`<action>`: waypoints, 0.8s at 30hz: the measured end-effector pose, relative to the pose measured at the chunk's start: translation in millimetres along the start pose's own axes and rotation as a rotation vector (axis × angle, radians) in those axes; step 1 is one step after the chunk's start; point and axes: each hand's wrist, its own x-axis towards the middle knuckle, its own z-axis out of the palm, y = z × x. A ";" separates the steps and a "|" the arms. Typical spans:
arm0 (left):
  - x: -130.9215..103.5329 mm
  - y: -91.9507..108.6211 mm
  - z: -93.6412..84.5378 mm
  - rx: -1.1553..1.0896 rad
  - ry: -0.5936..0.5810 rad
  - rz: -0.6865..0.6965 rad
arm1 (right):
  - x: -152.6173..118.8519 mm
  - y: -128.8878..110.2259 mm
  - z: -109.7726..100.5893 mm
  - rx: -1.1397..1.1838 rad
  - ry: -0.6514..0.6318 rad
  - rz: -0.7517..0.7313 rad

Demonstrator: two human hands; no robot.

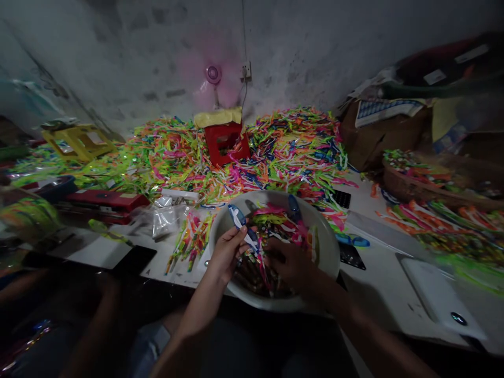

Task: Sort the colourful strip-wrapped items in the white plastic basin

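Note:
A large pale basin (333, 262) stands at the table's edge in front of me, with a jumble of small colourful plastic pieces in it. Over its left side, my left hand (230, 249) is closed around a blue-and-white plastic piece (237, 216), long and narrow, pointing up and away. My right hand (289, 260) is over the middle of the basin, close to the lower end of that piece. Its fingers are curled, and what they hold is too dark to make out. A dark blue piece (294, 207) leans on the basin's far inner wall.
Heaped plastic strips (169, 147) cover the back of the table, around a red stool (228, 144) bearing a spinning fan (213, 74). Left are a red box (104, 205), a clear bag (163, 220) and a co-worker's arm (104, 304). Right are a brown basin (417, 181) and a white lid-like object (441, 294).

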 end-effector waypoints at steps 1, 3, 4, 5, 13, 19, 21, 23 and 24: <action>-0.3 0.3 0.3 -0.001 0.011 0.001 | 0.3 -0.6 -0.7 0.004 0.000 0.002; -0.5 1.1 0.8 -0.019 0.032 0.003 | 1.5 -1.2 -1.6 0.039 0.027 0.018; -0.4 1.5 0.9 -0.032 0.042 0.008 | 2.2 -1.1 -1.7 0.063 0.047 0.030; -0.4 1.8 0.9 -0.046 0.050 0.014 | 3.0 -0.9 -1.7 0.087 0.069 0.042; -0.1 3.6 0.0 -0.091 0.056 0.058 | 4.6 -3.5 0.7 0.039 0.078 0.010; -0.6 4.6 1.7 -0.101 0.083 0.053 | 3.3 -4.5 0.9 -0.018 0.089 0.014; -0.8 4.6 1.9 -0.092 0.081 0.058 | 3.5 -3.8 1.4 -0.034 0.096 0.019; -1.0 4.3 1.9 -0.087 0.074 0.063 | 4.0 -2.9 2.3 -0.048 0.096 0.027; -1.2 4.0 1.8 -0.086 0.071 0.064 | 4.2 -2.5 2.7 -0.053 0.091 0.028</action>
